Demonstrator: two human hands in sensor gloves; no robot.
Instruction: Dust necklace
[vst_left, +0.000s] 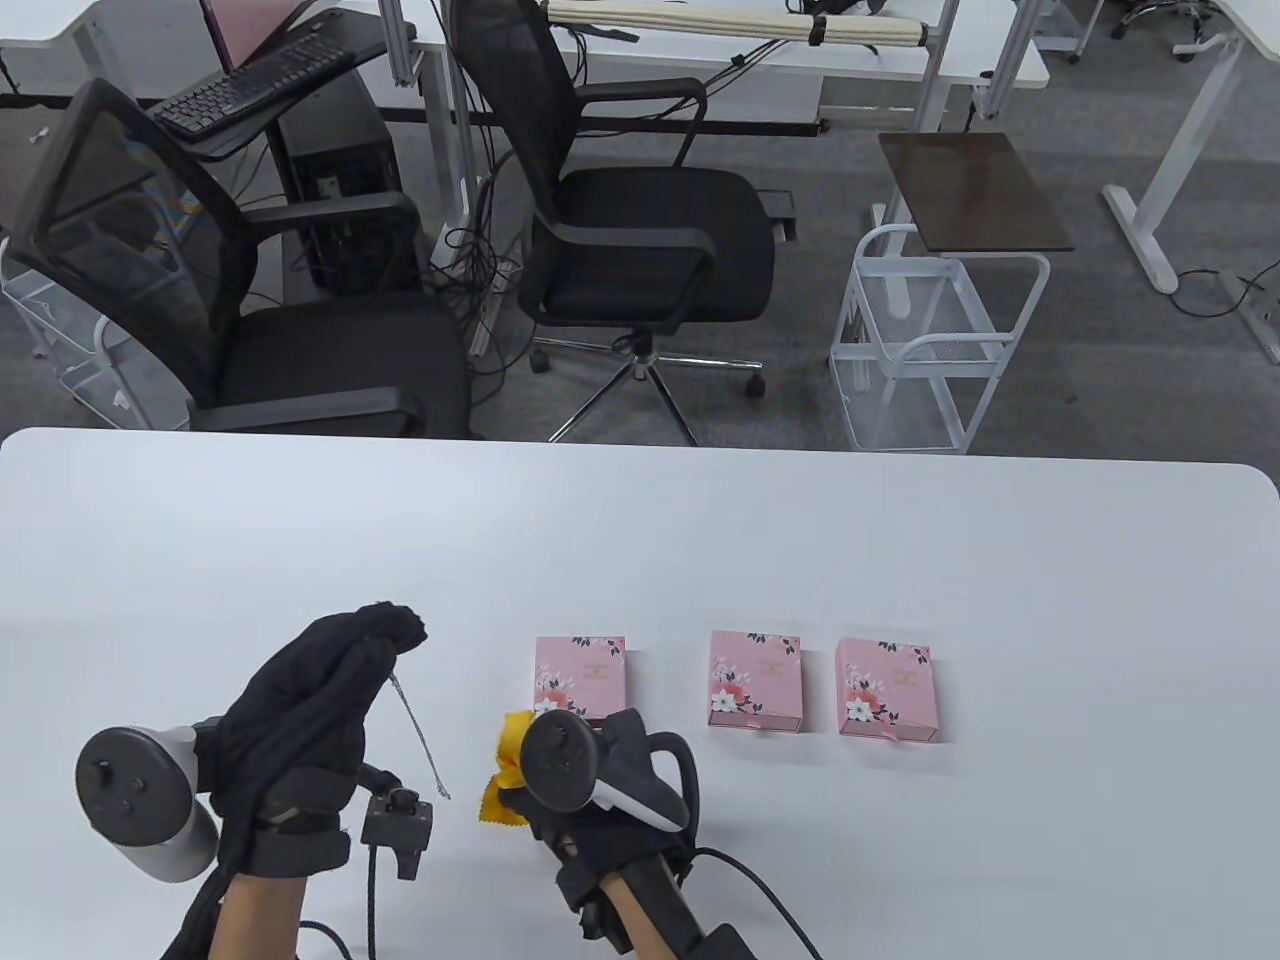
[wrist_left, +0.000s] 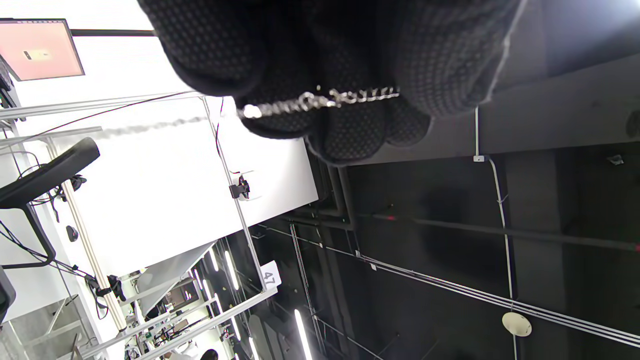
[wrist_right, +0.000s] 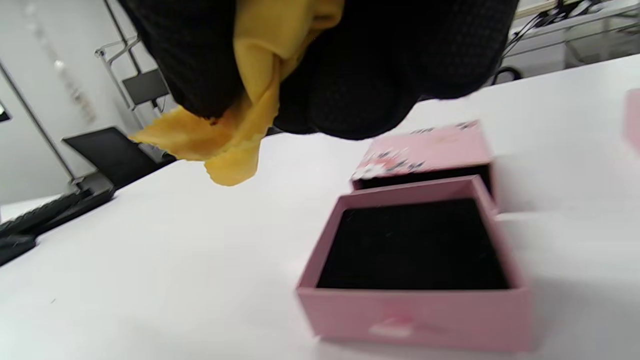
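Table view shows the left hand (vst_left: 310, 690) raised near the table's (vst_left: 900, 540) front-left part, its fingers curled together and pinching the top of the necklace (vst_left: 420, 725), a thin silver chain that hangs down and slants right toward the front edge, its lower end close above the tabletop. Left wrist view shows the chain (wrist_left: 320, 100) crossing the gloved fingertips (wrist_left: 350, 125), clamped between them, the rest trailing off blurred to the side. Just right of the chain, the right hand (vst_left: 600, 790) sits near the front edge at the middle, fingers closed around a bunched yellow cloth (vst_left: 505, 765) whose corners stick out on the hand's left side. Right wrist view has the cloth (wrist_right: 250, 120) hanging from the curled fingers above the tabletop, with the open box (wrist_right: 415, 265) below, its drawer pulled out and its black lining bare. In the table view this box (vst_left: 580, 675) lies just behind the right hand, partly covered by it. Further right, two more pink flowered boxes lie in the same row, the middle box (vst_left: 756, 682) and the right box (vst_left: 886, 690), apart from each other.
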